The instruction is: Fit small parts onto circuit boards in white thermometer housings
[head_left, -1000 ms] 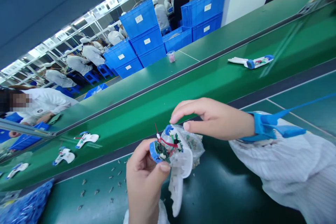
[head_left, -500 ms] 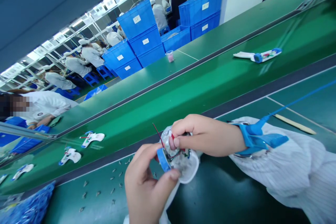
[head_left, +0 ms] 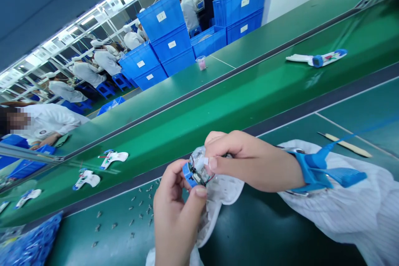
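Note:
My left hand (head_left: 177, 208) grips a small blue-rimmed electronic module (head_left: 190, 174) between thumb and fingers, its circuit side with thin wires turned toward my right hand. With thumb and forefinger, my right hand (head_left: 229, 153) pinches a small white piece (head_left: 204, 162) just above the module. Thin dark and red wires run between the two. Beneath both hands lies a white plastic shell (head_left: 232, 193), partly covered by my left hand. Clear plastic shows behind the fingers. A blue wrist strap (head_left: 314, 170) with a cord circles my right wrist.
Several white-and-blue housing halves (head_left: 116, 158) lie on the green belt (head_left: 174, 124). Small metal screws (head_left: 131, 222) are scattered left of my hands, near a bag of blue parts (head_left: 34, 241). A pale stick-like tool (head_left: 347, 145) lies at right. Beyond are blue crates (head_left: 171, 45) and a seated co-worker (head_left: 50, 122).
My left hand has turned the module, so more of its circuit side shows. More of the white shell is visible below. The housings on the belt have drifted right.

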